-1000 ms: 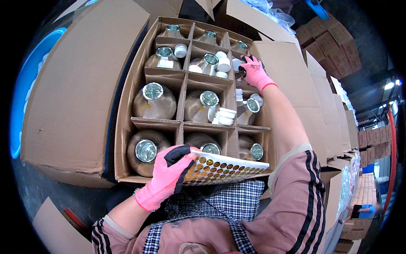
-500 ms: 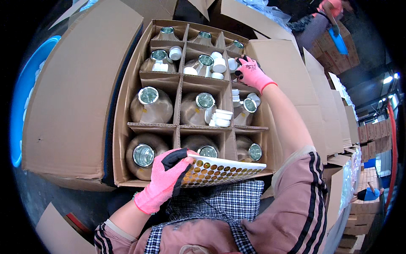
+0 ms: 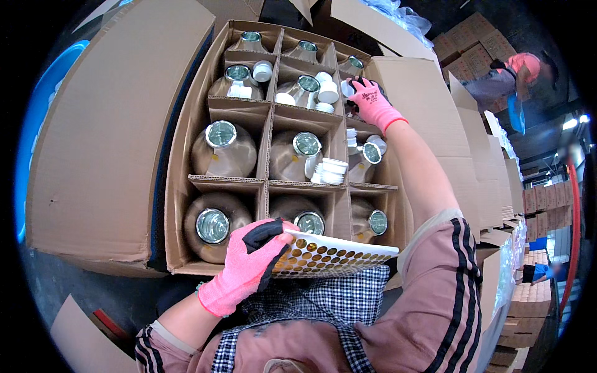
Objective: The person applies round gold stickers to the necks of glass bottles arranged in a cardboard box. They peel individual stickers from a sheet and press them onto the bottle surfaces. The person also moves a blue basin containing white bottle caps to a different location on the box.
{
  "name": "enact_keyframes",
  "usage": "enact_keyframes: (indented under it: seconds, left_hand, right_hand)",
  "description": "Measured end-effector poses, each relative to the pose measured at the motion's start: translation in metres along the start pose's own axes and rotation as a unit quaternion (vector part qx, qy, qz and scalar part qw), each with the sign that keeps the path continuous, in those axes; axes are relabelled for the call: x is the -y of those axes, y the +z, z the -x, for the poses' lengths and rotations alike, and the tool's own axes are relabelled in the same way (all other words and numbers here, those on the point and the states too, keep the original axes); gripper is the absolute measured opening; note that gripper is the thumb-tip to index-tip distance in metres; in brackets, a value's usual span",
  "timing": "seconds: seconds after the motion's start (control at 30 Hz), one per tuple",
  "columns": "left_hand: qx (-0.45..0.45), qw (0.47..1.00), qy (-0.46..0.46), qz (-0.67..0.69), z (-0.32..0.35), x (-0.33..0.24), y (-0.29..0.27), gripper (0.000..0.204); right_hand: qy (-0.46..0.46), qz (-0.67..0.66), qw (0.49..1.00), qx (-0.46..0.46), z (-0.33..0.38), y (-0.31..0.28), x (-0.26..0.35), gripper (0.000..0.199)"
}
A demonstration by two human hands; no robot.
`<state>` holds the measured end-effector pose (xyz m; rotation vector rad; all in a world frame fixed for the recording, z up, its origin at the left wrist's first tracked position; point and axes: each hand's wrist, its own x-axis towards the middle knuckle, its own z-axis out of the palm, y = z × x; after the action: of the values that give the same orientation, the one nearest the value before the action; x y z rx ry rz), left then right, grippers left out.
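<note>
My left hand, in a pink glove with black fingertips, pinches a white sheet of round gold stickers by its left end. The sheet tilts over the near edge of an open cardboard box. Cardboard dividers split the box, with a round clear glass bottle standing in each compartment I can make out. My right hand, gloved alike, reaches into a right-hand compartment with fingers curled; what they grip is hidden. A white cap shows beside its fingertips. More white caps lie among the bottles.
A closed-flapped carton stands left of the box, with a blue tub of white pieces beyond it. Open cardboard flaps spread to the right. Another person bends at the far right near stacked cartons.
My view has shifted slightly. My left hand and the sticker sheet sit a little farther right, while my right hand stays at the same compartment. The other person has moved right.
</note>
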<state>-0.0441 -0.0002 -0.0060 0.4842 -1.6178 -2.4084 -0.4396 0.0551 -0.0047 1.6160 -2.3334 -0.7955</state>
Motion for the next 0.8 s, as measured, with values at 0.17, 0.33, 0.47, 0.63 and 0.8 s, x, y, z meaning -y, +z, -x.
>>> enact_keyframes:
  seconds: [0.17,0.33,0.47,0.63,0.8]
  left_hand:
    - [0.000,1.000,0.001,-0.014,0.000,0.000,-0.001,0.020]
    - [-0.001,1.000,-0.008,-0.004,0.001,0.001,-0.002,0.020]
    - [-0.002,1.000,0.009,-0.019,-0.001,0.004,-0.004,0.020]
    - [-0.014,1.000,0.000,0.006,-0.003,0.007,-0.002,0.019]
    - [-0.009,1.000,-0.007,0.011,-0.004,0.009,-0.003,0.019]
  right_hand:
    - [0.034,-0.033,0.999,0.018,0.000,-0.008,0.004,0.038]
    - [0.101,-0.083,0.991,-0.019,-0.001,-0.003,0.005,0.048]
    - [0.118,-0.079,0.990,0.012,-0.009,0.000,0.005,0.055]
    - [0.289,-0.266,0.917,-0.069,-0.001,0.029,-0.004,0.066]
    - [0.337,-0.577,0.699,-0.254,0.014,0.040,-0.013,0.049]
